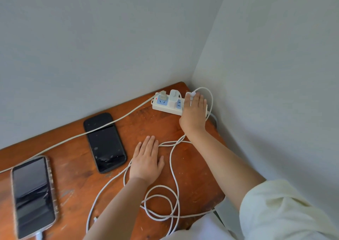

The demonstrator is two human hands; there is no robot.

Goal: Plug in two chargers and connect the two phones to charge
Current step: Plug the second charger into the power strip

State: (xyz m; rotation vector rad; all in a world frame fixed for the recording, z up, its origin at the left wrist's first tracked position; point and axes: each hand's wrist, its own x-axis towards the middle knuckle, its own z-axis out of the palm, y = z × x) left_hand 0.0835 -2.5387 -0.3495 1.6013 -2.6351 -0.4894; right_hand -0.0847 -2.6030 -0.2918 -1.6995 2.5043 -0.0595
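A white power strip [161,107] lies at the table's back right corner. One white charger [173,97] stands plugged into its middle. A smaller plug [163,94] sits at its left end, and its cable [102,127] runs left across the black phone [105,142]. My right hand [194,113] covers the strip's right end, gripping a second white charger [189,94] there. This charger's long cable [172,166] loops over the table, its free connector [95,219] lying by my left forearm. My left hand [146,161] rests flat on the table over that cable. A clear-cased phone [33,195] lies front left with a cable in its bottom end.
The wooden table [73,168] stands in a corner, with grey walls directly behind it and to the right. Its right edge drops off near my right forearm. The cable loops cover the front right of the table.
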